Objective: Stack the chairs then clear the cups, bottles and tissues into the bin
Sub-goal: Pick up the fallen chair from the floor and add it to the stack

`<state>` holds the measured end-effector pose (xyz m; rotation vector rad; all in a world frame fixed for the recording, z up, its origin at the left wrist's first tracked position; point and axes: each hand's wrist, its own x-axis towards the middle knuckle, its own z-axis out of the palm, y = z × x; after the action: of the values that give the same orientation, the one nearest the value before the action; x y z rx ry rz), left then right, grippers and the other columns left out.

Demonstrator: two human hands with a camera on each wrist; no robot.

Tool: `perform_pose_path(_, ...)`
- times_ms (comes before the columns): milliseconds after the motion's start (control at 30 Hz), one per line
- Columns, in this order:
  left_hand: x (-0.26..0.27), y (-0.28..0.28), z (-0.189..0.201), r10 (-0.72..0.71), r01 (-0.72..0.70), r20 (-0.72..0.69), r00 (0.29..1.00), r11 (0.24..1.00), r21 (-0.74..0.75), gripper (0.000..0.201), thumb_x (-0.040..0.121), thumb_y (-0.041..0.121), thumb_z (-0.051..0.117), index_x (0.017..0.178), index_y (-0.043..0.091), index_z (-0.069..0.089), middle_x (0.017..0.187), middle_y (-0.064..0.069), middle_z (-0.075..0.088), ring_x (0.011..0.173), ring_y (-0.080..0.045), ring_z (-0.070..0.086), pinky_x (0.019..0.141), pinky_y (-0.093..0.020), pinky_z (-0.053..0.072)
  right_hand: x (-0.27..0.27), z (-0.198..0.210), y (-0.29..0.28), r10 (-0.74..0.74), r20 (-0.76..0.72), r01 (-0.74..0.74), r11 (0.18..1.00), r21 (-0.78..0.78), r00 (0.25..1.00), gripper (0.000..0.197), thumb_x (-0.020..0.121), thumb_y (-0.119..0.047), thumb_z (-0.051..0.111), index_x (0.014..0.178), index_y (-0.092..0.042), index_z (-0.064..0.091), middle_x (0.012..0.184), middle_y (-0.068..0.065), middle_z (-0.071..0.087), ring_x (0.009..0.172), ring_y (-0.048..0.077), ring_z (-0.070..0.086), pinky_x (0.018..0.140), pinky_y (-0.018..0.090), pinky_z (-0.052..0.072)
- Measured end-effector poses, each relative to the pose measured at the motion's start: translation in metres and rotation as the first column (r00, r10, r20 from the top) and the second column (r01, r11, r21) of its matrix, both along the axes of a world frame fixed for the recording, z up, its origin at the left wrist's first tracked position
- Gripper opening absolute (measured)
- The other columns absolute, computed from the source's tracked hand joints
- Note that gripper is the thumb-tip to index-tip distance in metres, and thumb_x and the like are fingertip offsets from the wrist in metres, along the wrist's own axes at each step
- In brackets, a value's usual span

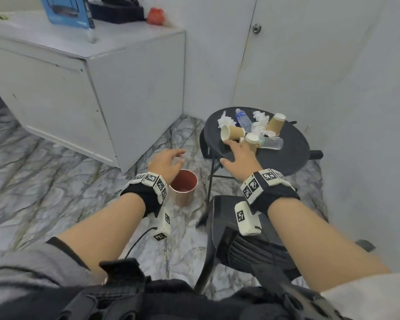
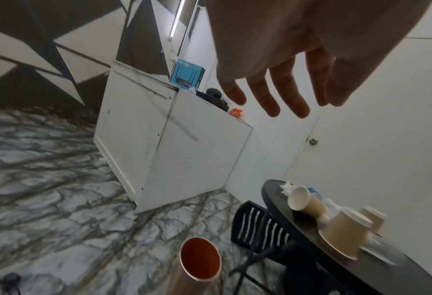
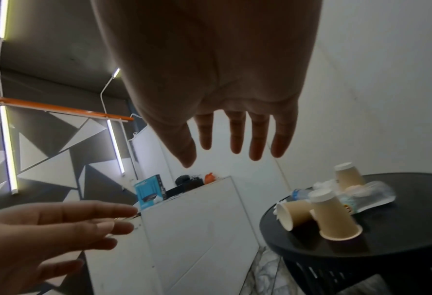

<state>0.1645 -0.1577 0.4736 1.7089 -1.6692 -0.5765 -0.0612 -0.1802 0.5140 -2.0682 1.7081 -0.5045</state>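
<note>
A round black table [image 1: 286, 162] carries three brown paper cups: one on its side [image 1: 232, 133], one upside down [image 1: 252, 140] and one tilted [image 1: 275, 124]. Among them lie a blue-labelled bottle [image 1: 244, 120], a crushed clear bottle [image 1: 271, 143] and crumpled white tissues [image 1: 260, 118]. My right hand [image 1: 231, 151] hovers open over the table's near edge, its fingertips just short of the sideways cup [image 3: 296, 213]. My left hand [image 1: 178, 157] hangs open and empty above the copper bin [image 1: 184, 188], which stands on the floor [image 2: 200, 259]. A black slatted chair [image 1: 224, 227] is under my right forearm.
A white cabinet [image 1: 90, 88] stands to the left, with a blue box [image 1: 67, 10] and a red object [image 1: 156, 16] on top. White walls and a door with a knob [image 1: 255, 28] close in behind the table. Another black chair back [image 2: 255, 225] sits by the table's left side.
</note>
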Motion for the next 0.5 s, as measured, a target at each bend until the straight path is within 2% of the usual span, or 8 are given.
perform_pose_path(67, 0.030, -0.022, -0.001, 0.004, -0.004, 0.059, 0.998, 1.000, 0.004, 0.036, 0.084, 0.033, 0.056, 0.119, 0.027, 0.061, 0.119, -0.007, 0.060, 0.115, -0.024, 0.053, 0.103, -0.042, 0.040, 0.033, -0.010, -0.027, 0.019, -0.005, -0.019, 0.995, 0.101, 1.000, 0.065, 0.088, -0.034, 0.056, 0.145, -0.029, 0.025, 0.139, 0.017, 0.035, 0.125, 0.039, 0.040, 0.108, 0.046, 0.034)
perform_pose_path(167, 0.076, -0.056, -0.007, 0.025, -0.027, 0.125, 0.992, 0.999, 0.017, 0.036, 0.085, 0.025, 0.061, 0.121, 0.022, 0.061, 0.123, -0.012, 0.054, 0.118, -0.028, 0.050, 0.105, -0.041, 0.038, 0.083, -0.030, -0.067, 0.014, -0.011, -0.012, 0.981, 0.193, 1.000, 0.068, 0.089, -0.037, 0.054, 0.146, -0.031, 0.019, 0.142, 0.020, 0.032, 0.125, 0.041, 0.041, 0.109, 0.047, 0.034)
perform_pose_path(333, 0.151, -0.113, -0.022, -0.008, -0.026, 0.250, 0.968, 0.991, 0.131, 0.037, 0.087, 0.024, 0.059, 0.124, 0.019, 0.058, 0.125, -0.015, 0.050, 0.120, -0.030, 0.046, 0.104, -0.039, 0.036, 0.155, -0.059, -0.133, -0.009, -0.006, 0.010, 0.959, 0.283, 1.000, 0.065, 0.091, -0.037, 0.051, 0.147, -0.030, 0.019, 0.146, 0.022, 0.028, 0.129, 0.042, 0.040, 0.107, 0.046, 0.034)
perform_pose_path(500, 0.213, -0.168, -0.028, -0.042, -0.024, 0.329, 0.943, 0.980, 0.195, 0.039, 0.089, 0.022, 0.056, 0.128, 0.018, 0.053, 0.128, -0.015, 0.050, 0.121, -0.033, 0.045, 0.106, -0.039, 0.034, 0.210, -0.082, -0.192, -0.092, 0.057, 0.073, 0.959, 0.273, 0.994, 0.060, 0.092, -0.034, 0.050, 0.146, -0.026, 0.024, 0.145, 0.022, 0.034, 0.130, 0.041, 0.040, 0.107, 0.046, 0.035)
